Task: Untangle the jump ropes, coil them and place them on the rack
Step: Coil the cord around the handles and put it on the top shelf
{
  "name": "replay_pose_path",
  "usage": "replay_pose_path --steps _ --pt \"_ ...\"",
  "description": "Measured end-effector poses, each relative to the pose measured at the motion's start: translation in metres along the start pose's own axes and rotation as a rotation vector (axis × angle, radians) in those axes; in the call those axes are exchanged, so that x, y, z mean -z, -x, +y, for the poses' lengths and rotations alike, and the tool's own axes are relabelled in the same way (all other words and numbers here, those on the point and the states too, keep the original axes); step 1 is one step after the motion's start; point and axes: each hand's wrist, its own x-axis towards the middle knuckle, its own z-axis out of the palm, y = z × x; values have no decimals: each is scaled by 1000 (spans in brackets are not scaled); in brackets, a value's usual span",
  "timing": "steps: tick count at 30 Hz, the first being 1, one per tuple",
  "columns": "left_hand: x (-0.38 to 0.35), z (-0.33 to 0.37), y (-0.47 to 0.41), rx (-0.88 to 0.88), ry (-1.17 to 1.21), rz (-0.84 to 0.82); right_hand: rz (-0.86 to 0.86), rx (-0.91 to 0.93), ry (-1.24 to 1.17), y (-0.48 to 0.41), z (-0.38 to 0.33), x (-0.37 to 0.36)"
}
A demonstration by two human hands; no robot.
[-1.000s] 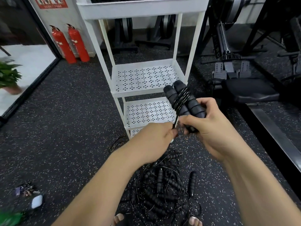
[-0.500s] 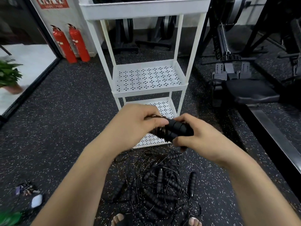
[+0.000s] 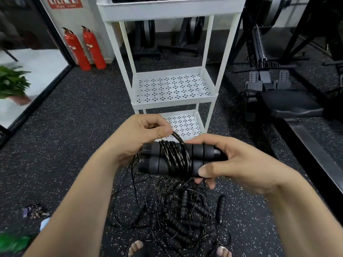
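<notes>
The right hand [image 3: 232, 162] grips two black foam handles [image 3: 159, 160] side by side, black cord [image 3: 178, 154] coiled round them. The left hand [image 3: 137, 138] pinches the cord's loose end. Just beyond stands the white perforated rack [image 3: 211, 95] with raised shelf rims. Tangled black ropes [image 3: 178, 217] lie on the floor beneath.

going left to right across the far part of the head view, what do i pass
potted plant → two red fire extinguishers → white rack → black padded seat
</notes>
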Motion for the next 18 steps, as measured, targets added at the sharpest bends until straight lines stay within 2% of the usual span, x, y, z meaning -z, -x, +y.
replay_pose_path --steps 3,5,9,13,18 --pt "-4 -8 -4 116 125 87 45 93 -131 1 -1 2" --pt "-9 -17 -7 119 19 195 137 153 -200 -1 -1 3" --pt "-32 -25 -16 154 -128 111 368 247 -279 -7 3 5" --pt "-62 -15 -18 85 -256 90 535 315 -323 -12 6 4" --pt "-82 -3 -8 31 -533 -30 766 340 -161 -17 14 13"
